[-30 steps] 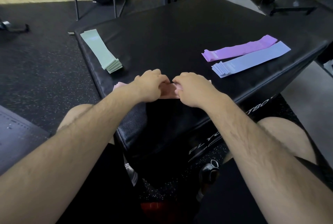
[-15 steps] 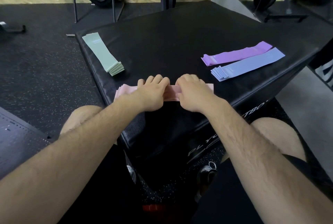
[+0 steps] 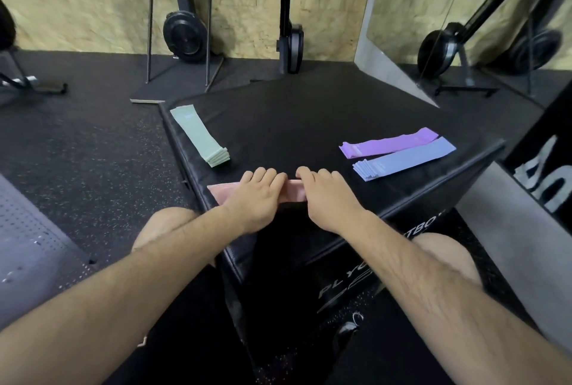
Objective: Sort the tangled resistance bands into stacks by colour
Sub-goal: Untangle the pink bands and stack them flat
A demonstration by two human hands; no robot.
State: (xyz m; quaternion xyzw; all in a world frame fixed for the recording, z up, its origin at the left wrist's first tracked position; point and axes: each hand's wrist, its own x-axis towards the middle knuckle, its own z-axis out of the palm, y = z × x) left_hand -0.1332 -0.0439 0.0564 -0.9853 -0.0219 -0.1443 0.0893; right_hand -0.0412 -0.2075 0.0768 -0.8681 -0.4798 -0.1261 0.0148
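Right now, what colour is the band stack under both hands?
Pale pink; the head view shows the pink bands best.

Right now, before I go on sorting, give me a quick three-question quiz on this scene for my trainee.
1. True or false: the left hand and the right hand both rest on the pink stack.
2. Which stack lies right beside the purple stack? A a yellow stack, B the blue stack, C the pink stack.
3. How many colour stacks lie on the black box?
Key: 1 true; 2 B; 3 four.
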